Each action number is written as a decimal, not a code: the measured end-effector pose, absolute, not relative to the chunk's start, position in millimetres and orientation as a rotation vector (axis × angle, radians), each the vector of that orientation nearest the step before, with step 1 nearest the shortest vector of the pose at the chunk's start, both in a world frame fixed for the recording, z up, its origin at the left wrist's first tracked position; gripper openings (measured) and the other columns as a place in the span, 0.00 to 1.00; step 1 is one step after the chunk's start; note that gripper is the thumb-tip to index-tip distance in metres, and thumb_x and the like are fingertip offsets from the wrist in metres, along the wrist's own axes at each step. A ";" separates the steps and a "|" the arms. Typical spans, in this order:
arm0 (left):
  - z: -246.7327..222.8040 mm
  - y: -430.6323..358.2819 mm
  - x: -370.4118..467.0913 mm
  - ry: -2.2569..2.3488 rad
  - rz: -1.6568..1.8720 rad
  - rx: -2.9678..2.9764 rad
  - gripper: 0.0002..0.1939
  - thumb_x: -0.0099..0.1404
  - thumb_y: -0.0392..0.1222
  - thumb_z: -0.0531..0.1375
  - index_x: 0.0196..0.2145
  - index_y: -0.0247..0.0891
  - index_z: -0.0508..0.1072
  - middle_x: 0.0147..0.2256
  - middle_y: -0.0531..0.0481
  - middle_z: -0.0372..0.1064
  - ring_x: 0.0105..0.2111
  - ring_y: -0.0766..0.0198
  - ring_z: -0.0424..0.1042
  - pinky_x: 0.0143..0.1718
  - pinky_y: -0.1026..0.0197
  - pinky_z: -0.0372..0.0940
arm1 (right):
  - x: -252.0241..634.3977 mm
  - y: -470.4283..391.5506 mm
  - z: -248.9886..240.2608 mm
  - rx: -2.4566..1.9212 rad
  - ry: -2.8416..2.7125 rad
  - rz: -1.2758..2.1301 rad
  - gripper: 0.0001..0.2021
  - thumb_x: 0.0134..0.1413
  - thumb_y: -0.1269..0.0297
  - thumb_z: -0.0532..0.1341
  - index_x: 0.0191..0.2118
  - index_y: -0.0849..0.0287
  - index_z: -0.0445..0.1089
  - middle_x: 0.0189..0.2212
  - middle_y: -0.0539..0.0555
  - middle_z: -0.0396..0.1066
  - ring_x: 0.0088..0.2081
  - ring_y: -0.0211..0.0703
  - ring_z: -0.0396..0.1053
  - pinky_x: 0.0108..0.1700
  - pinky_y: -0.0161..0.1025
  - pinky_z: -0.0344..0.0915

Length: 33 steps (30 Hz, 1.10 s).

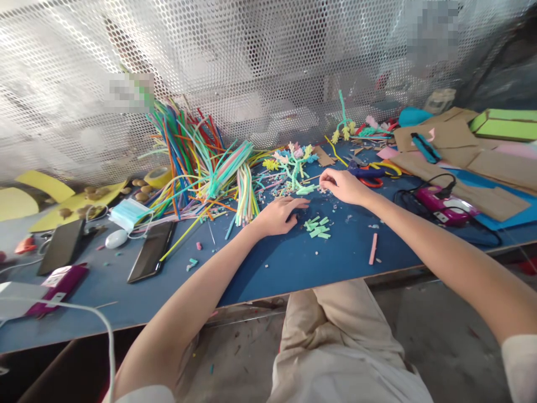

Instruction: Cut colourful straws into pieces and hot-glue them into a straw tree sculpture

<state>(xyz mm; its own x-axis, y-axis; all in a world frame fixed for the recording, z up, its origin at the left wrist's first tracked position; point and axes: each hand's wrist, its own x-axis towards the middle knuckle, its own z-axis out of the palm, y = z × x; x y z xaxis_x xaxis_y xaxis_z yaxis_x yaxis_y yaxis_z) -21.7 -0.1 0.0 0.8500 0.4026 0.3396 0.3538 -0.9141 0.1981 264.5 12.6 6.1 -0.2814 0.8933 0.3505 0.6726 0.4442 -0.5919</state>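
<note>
My left hand [280, 216] rests low over the blue table, fingers bent and apart, with nothing visible between them. Just beside its fingertips lie pale green pipe cleaner pieces [307, 190], and a loose pile of cut green pieces [318, 227] is nearer to me. My right hand [339, 184] is across from it, its fingers curled together and pointing down at the table; whatever they hold, if anything, is hidden. Behind both hands stands a branching pipe cleaner plant [295, 162] with yellow, pink and blue tufts.
Bundled pipe cleaners [210, 162] lean against the perforated metal screen [268, 73]. Scissors [369, 173] and a purple power strip [447, 206] lie to the right, near brown cardboard [444, 140]. At left are a phone [151, 252], a white mouse [116, 239] and a face mask [129, 212].
</note>
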 end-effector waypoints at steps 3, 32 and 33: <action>-1.3 2.3 -22.0 0.619 0.582 2.904 0.26 0.69 0.32 0.56 0.64 0.41 0.68 0.52 0.49 0.81 0.53 0.55 0.78 0.59 0.48 0.70 | 264.5 12.7 6.0 -1.284 -2.032 0.461 0.06 0.65 0.61 0.59 0.38 0.56 0.70 0.34 0.54 0.78 0.35 0.46 0.73 0.39 0.42 0.63; 8.8 -5.5 -20.3 0.772 0.534 2.984 0.08 0.68 0.42 0.61 0.44 0.43 0.78 0.46 0.47 0.78 0.49 0.54 0.74 0.56 0.51 0.67 | 267.4 16.4 2.1 -1.293 -2.245 0.339 0.08 0.63 0.61 0.63 0.39 0.58 0.79 0.41 0.57 0.78 0.37 0.46 0.72 0.44 0.44 0.66; 8.7 -5.1 -20.3 0.776 0.524 2.988 0.07 0.69 0.43 0.61 0.43 0.43 0.78 0.45 0.47 0.78 0.49 0.54 0.74 0.56 0.51 0.66 | 267.5 16.3 2.2 -1.288 -2.248 0.342 0.08 0.63 0.61 0.63 0.39 0.57 0.79 0.41 0.57 0.78 0.37 0.46 0.72 0.44 0.45 0.66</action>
